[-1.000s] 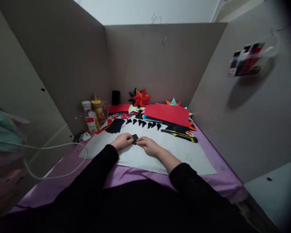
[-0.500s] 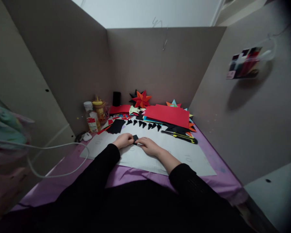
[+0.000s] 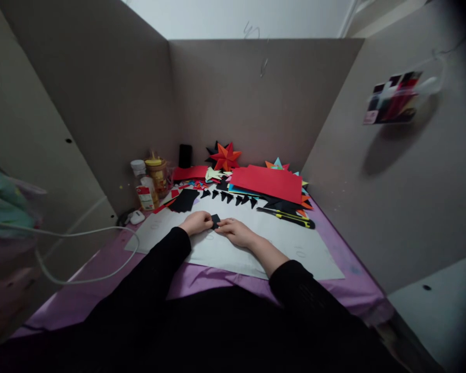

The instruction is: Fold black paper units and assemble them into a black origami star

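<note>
A small black paper piece [image 3: 215, 219] lies over the white sheet [image 3: 256, 248], between my two hands. At its left edge, my left hand [image 3: 198, 223] has its fingers pressed together on the paper. From the right, my right hand [image 3: 236, 231] pinches the paper's lower right edge. Behind them runs a row of several folded black paper pieces [image 3: 230, 197]. To the left of that row is a stack of black paper [image 3: 185, 200].
Red sheets [image 3: 272, 182] and paper stars [image 3: 226, 156] stand at the back. A yellow-and-black cutter [image 3: 295, 219] lies right of my hands. Bottles [image 3: 145, 190], a white case [image 3: 137, 217] and a white cable [image 3: 120, 269] are on the left.
The whole view has shifted slightly. My hands remain on the black paper, with the fingers of my right hand a little lower along its edge.
</note>
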Demonstrator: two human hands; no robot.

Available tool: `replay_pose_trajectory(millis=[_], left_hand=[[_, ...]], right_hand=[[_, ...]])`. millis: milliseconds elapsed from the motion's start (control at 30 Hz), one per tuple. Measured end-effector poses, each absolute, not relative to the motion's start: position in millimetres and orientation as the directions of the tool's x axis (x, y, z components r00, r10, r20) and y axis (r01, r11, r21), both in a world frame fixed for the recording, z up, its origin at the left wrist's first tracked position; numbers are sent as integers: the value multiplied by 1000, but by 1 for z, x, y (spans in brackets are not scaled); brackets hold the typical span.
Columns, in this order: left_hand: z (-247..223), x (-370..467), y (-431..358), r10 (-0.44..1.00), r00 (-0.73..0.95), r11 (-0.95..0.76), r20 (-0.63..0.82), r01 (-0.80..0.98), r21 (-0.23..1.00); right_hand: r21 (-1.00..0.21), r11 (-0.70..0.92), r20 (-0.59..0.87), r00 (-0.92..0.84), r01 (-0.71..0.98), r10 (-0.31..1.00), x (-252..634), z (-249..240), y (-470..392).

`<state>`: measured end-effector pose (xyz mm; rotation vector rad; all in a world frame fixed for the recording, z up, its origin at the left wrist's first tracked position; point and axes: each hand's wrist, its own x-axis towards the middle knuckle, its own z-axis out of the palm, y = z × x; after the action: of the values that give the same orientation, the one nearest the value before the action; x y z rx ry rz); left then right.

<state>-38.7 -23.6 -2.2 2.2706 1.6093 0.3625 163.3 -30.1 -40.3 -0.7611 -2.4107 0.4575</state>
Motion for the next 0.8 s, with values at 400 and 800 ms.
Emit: replay_pose_trajectory(millis=[400, 800], left_hand=[[-7, -37, -24, 952, 300, -303, 67, 878, 371], [-11, -31, -38, 955, 239, -284, 176, 909, 306]], right_hand=[[-381, 816, 382, -730, 434, 567, 163, -32, -36], [-315, 818, 373, -729, 482, 574, 160, -33, -37]])
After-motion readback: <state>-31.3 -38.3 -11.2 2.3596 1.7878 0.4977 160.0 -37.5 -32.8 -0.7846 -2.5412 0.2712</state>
